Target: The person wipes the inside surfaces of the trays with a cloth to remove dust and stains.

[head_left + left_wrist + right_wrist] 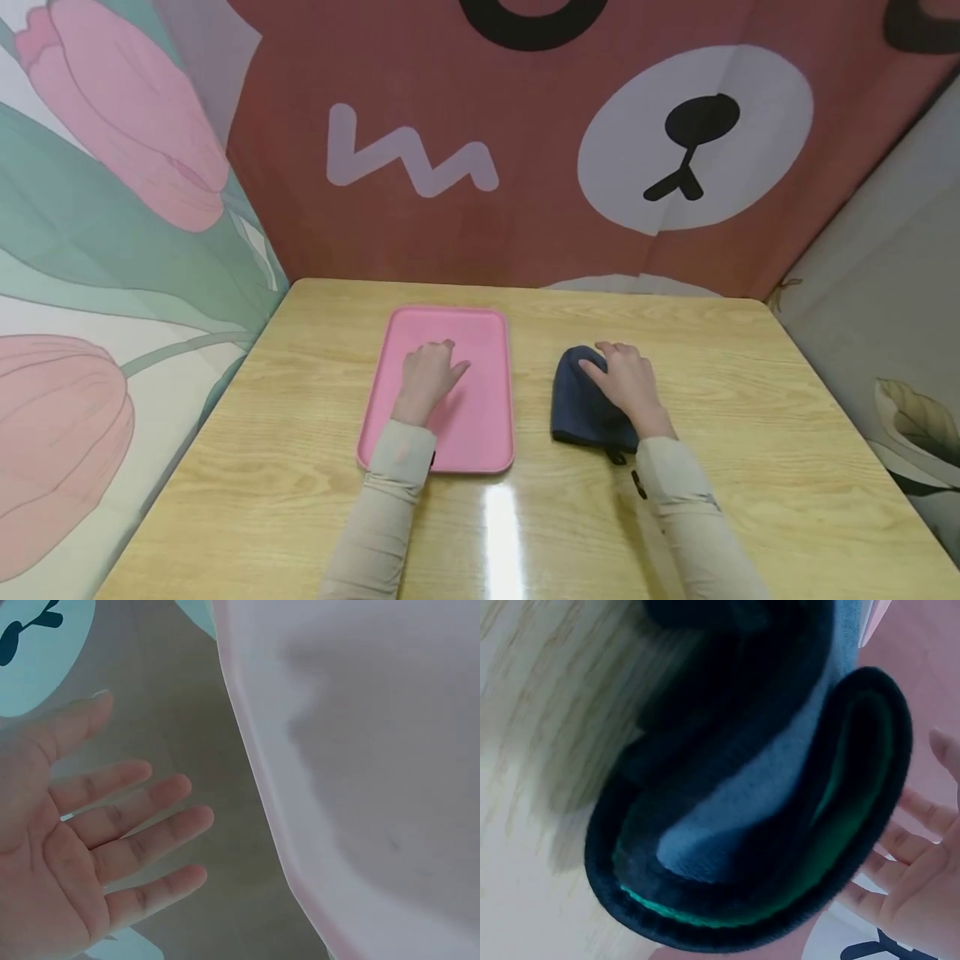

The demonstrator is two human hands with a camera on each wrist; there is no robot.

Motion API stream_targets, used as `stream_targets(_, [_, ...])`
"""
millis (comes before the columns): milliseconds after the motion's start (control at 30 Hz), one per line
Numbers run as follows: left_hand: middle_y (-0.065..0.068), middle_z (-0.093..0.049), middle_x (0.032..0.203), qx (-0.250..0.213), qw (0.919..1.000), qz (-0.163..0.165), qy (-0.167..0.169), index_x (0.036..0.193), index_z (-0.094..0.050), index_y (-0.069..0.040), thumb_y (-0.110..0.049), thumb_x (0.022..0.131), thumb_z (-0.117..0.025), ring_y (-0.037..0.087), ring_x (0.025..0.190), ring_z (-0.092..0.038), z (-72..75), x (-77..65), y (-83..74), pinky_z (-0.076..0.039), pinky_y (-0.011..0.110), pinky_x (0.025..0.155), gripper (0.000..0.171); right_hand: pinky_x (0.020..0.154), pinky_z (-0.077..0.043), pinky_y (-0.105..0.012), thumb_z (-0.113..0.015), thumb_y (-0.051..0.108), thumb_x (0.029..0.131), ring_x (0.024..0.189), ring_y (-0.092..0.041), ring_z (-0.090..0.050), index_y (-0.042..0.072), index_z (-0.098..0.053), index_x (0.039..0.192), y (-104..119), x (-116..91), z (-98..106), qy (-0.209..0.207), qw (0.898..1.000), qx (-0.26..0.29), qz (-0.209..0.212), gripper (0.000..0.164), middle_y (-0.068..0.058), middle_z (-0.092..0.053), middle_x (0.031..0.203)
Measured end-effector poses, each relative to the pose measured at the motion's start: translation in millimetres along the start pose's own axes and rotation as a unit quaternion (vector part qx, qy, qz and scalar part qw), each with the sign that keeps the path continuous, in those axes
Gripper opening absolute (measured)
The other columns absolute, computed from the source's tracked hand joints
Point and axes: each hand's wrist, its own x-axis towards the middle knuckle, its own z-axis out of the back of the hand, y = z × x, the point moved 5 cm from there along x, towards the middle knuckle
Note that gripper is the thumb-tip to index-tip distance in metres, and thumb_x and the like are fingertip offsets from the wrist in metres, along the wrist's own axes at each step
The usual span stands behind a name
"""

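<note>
A pink rectangular tray (480,400) lies on the wooden table, and my left hand (430,379) hovers above it, holding nothing. In the left wrist view the fingers (150,851) are spread beside the tray's edge (259,780). Farther right is a dark blue cloth mitt (581,408), rounded at its far end, with a small black loop at its near end. My right hand (628,383) is over the mitt's right side, thumb apart from the other fingers. The right wrist view shows the mitt's black-trimmed opening (727,930) with green inside, and the relaxed fingers (907,859) beyond it.
The light wooden table (285,467) has a bright reflection at its near middle. Behind it hangs a red-brown cloth (420,242) with a bear face, with a tulip-patterned cloth (60,250) at left and a pale leaf-patterned one (885,275) at right.
</note>
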Motion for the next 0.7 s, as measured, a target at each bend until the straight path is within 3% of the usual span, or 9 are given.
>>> stream_targets(133, [0.016,-0.066,0.081,-0.001,1.0,0.005,0.002,0.098,-0.066,0.0,-0.032,0.083,-0.067,0.028,0.066,-0.063,-3.1,-0.8,3.6,-0.05,0.038,0.055,0.036,0.087,-0.04,-0.056,-0.057,0.033,0.09,0.108,-0.045,-0.048,-0.007,-0.052,0.122,-4,0,-4,-0.004,1.0,0.006,-0.005,0.052,-0.03,-0.053,0.117])
stream_targets(267, [0.016,-0.067,0.084,-0.017,0.9998,0.01,0.005,0.099,-0.066,0.002,-0.029,0.082,-0.069,0.028,0.069,-0.063,-4.5,-1.9,5.5,-0.051,0.036,0.057,0.035,0.089,-0.039,-0.055,-0.057,0.038,0.089,0.109,-0.046,-0.046,-0.008,-0.049,0.125,-8,0,-11,0.018,0.999,0.02,-0.026,0.059,-0.032,-0.05,0.12])
stream_targets(500, [0.017,-0.067,0.092,-0.031,0.9991,0.028,0.008,0.103,-0.065,0.003,-0.025,0.081,-0.07,0.03,0.076,-0.064,-4.8,-8.1,11.9,-0.053,0.036,0.063,0.035,0.088,-0.039,-0.056,-0.057,0.049,0.085,0.109,-0.048,-0.045,-0.01,-0.04,0.131,-8,1,-22,0.046,0.998,0.03,-0.038,0.076,-0.036,-0.045,0.121])
stream_targets(700, [0.018,-0.066,0.098,-0.055,0.9963,0.066,0.008,0.105,-0.063,0.004,-0.022,0.08,-0.07,0.031,0.086,-0.063,-3.8,-21.2,24.7,-0.052,0.038,0.071,0.036,0.085,-0.039,-0.06,-0.055,0.062,0.079,0.109,-0.052,-0.043,-0.008,-0.027,0.139,-9,-2,-36,0.095,0.992,0.041,-0.066,0.097,-0.039,-0.039,0.125])
